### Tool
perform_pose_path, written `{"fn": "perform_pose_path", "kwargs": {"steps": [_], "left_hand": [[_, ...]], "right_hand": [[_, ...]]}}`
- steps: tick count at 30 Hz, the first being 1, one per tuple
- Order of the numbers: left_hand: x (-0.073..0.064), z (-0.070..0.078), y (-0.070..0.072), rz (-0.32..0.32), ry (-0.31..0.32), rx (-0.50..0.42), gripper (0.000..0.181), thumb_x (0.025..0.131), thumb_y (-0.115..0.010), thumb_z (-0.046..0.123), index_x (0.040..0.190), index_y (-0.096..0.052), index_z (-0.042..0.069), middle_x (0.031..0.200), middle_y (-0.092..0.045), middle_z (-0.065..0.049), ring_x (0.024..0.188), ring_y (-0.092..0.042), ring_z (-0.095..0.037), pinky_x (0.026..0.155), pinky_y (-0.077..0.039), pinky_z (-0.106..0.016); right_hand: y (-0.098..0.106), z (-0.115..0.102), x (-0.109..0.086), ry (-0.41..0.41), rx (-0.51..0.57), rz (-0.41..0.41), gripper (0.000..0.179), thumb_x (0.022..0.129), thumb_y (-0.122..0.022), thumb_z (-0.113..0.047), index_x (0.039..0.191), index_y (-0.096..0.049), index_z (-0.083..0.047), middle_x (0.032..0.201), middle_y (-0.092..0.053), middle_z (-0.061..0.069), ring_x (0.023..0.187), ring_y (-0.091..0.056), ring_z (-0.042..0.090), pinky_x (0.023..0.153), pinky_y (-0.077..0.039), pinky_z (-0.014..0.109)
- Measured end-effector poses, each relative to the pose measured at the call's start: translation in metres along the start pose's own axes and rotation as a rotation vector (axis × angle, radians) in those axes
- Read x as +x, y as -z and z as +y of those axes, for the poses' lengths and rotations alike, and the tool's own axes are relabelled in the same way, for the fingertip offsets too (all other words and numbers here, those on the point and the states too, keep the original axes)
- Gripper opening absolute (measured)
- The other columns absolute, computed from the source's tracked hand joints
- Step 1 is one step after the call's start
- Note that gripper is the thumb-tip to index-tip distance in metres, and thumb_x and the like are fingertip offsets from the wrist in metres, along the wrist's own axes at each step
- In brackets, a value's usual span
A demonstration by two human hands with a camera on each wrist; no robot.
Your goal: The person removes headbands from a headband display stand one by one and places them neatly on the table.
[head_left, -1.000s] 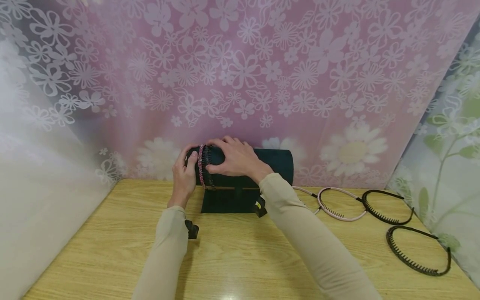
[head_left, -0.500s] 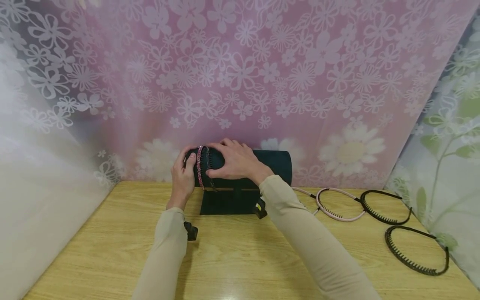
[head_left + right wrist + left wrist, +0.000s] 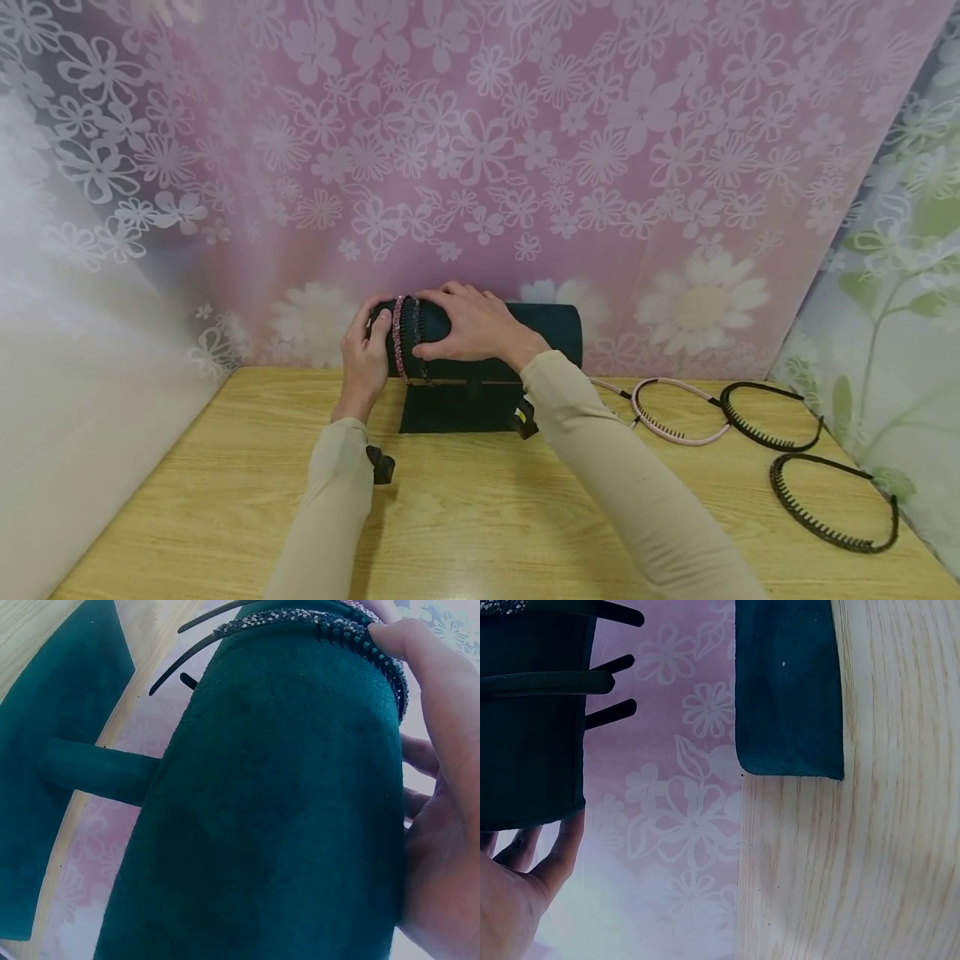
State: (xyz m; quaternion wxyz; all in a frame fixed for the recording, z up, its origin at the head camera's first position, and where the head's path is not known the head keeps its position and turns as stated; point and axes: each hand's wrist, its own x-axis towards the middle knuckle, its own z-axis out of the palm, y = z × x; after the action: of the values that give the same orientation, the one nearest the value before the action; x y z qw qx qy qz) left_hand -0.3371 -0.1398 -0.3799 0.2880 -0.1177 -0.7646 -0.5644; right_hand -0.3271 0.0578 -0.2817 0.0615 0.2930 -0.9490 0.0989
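Note:
A dark green velvet headband stand (image 3: 547, 329), a padded roll on a flat base (image 3: 457, 410), stands at the back of the table. My left hand (image 3: 364, 358) grips the roll's left end, thumb in front and fingers round the far side. A pink glittery headband (image 3: 398, 343) sits over the roll beside that thumb. Just right of it is a black glittery headband (image 3: 300, 616) with comb teeth; its thin ends stick out below the roll. My right hand (image 3: 477, 327) reaches over the roll, its thumb on the black headband and its other fingers behind.
To the right on the wooden table (image 3: 465, 517) lie a pink headband (image 3: 681, 441), a black toothed headband (image 3: 757, 437) and a dark toothed headband (image 3: 821, 527) nearer the front. Another pale headband is partly behind the right sleeve (image 3: 622, 458). A floral curtain (image 3: 480, 150) hangs close behind the stand.
The black headband's lower part, tilted rightward half a second ago, sits a little straighter beside the pink one. Both hands keep nearly the same places on the stand; the view has shifted slightly.

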Motion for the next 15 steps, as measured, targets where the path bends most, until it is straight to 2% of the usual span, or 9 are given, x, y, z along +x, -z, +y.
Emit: {"fn": "perform_pose_path", "kwargs": {"steps": [15], "left_hand": [[0.0001, -0.0021, 0.0007, -0.005, -0.008, -0.012, 0.044, 0.108, -0.043, 0.048, 0.137, -0.062, 0.021, 0.134, -0.064, -0.004, 0.11, -0.062, -0.027, 0.095, -0.049, -0.049]], "right_hand": [[0.005, -0.0025, -0.0022, -0.02, 0.006, -0.03, 0.086, 0.086, -0.067, -0.066, 0.158, -0.039, -0.028, 0.147, -0.049, 0.007, 0.131, -0.052, 0.029, 0.111, -0.042, 0.057]]}}
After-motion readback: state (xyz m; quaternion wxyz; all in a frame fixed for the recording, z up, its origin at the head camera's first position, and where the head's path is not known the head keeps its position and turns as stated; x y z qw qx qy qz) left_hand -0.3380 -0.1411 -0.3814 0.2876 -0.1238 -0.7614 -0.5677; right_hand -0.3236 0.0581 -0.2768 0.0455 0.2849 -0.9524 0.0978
